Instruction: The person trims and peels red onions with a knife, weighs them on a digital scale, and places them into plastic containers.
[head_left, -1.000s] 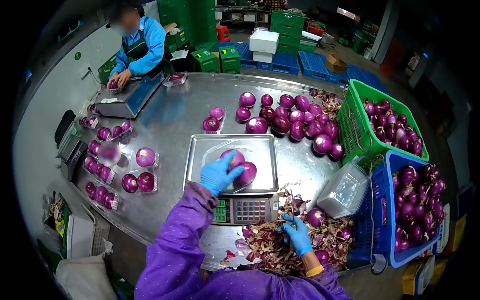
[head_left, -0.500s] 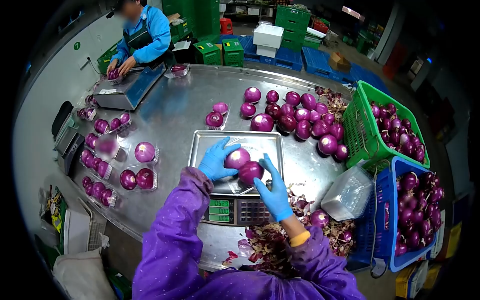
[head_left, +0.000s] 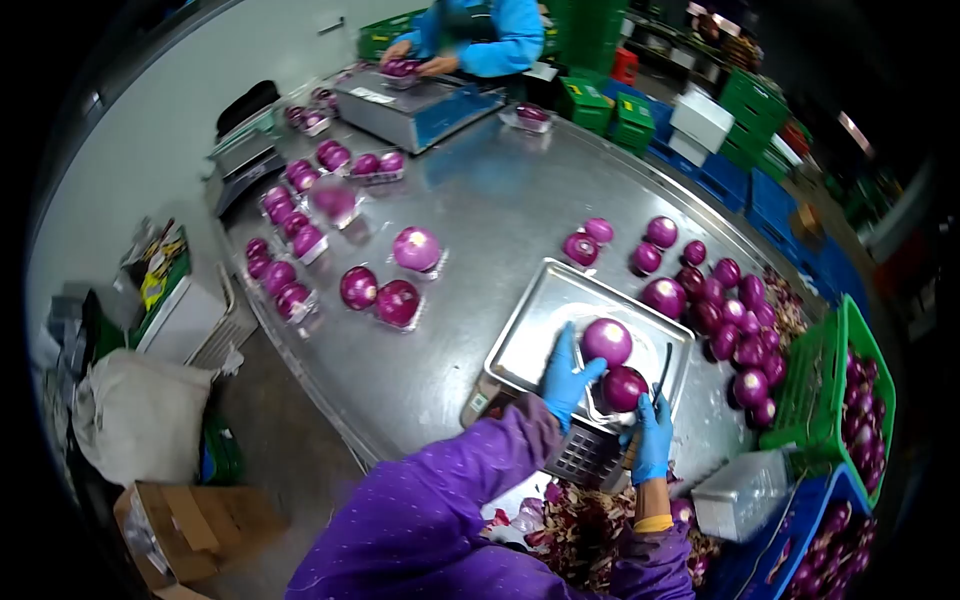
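Note:
Two purple onions, a lighter upper onion (head_left: 607, 342) and a darker lower onion (head_left: 624, 389), sit together over the steel scale pan (head_left: 532, 312). A clear plastic edge shows around them. My left hand (head_left: 572, 378), in a blue glove, is at their left side, thumb and forefinger spread, with the thumb close to the lower onion. My right hand (head_left: 652, 438), also gloved in blue, is just below and right of the lower onion, fingers pointing up and apart. A thin dark strip shows above its fingertips; I cannot make out what it is. The scale keypad (head_left: 585, 455) shows between my wrists.
Packed onions in clear trays (head_left: 398, 302) stand at left. Loose onions (head_left: 748, 350) lie at right, beside a green crate (head_left: 815, 400), a blue crate (head_left: 765, 550) and stacked clear trays (head_left: 742, 495). Onion skins (head_left: 590, 520) cover the near edge. A co-worker (head_left: 480, 40) handles onions at another scale (head_left: 415, 110).
The view has swung left and tilted, so the table appears shifted right. My right hand has moved from beside the darker onion to below it. The left hand stays at the onions' left side.

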